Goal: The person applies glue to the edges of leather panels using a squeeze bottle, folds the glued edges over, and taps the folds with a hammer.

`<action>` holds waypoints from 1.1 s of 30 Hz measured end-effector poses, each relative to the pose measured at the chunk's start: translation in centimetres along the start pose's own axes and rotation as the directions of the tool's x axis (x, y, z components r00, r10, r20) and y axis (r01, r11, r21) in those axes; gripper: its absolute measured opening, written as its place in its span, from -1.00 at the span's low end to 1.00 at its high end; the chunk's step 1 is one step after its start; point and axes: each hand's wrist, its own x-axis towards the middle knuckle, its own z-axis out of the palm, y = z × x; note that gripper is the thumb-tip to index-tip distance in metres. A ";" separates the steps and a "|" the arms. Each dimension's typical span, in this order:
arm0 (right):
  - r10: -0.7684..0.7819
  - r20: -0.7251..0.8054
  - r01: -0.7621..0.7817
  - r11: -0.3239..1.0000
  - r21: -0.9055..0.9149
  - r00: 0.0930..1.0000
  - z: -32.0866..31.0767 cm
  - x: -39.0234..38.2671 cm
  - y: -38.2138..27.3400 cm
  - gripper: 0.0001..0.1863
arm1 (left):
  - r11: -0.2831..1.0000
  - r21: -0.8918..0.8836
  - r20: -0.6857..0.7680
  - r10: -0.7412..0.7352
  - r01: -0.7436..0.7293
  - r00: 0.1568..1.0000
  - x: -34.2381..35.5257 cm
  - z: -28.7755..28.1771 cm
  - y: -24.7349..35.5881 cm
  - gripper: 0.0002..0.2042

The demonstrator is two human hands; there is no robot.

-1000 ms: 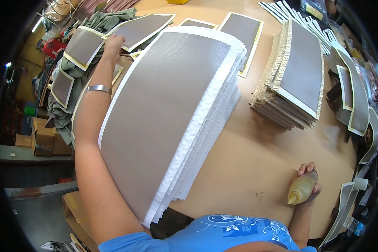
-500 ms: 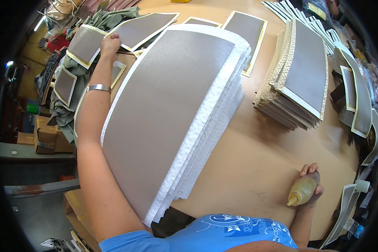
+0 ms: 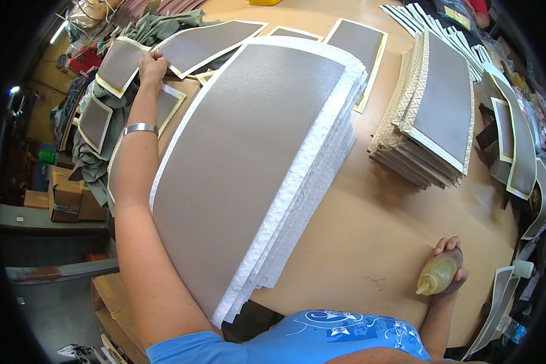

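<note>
"Counter first: what's on it?"

"Mid-counter, a large stack of grey panels with white edges; right of it, a smaller stack with patterned edges."

"And the hands?"

"Left grip sits where two yellow-edged panels meet, far left; fingers look bunched, but I can't tell whether they pinch one. Right grip wraps a squeeze bottle near the counter's right edge."
</note>
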 end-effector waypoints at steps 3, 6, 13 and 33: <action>0.008 0.011 -0.008 1.000 -0.002 1.000 -0.1 0.1 0.0 -0.42 | 0.998 0.017 0.029 0.064 -0.064 0.998 0.0 -0.7 -0.6 -0.68; 0.007 0.016 -0.007 1.000 -0.010 1.000 -0.4 -0.1 0.0 -0.41 | 0.998 0.030 0.123 0.044 -0.048 0.991 -0.2 -0.7 -0.1 -0.75; 0.016 0.010 -0.016 1.000 -0.004 1.000 -0.4 -0.1 0.0 -0.41 | 0.999 0.045 -0.013 0.018 -0.017 1.000 -1.8 0.2 0.8 -0.73; 0.023 0.044 -0.022 0.999 -0.032 0.999 -0.5 0.0 0.0 -0.39 | 0.724 0.615 0.134 0.294 -0.312 0.946 -4.6 0.5 2.7 -0.66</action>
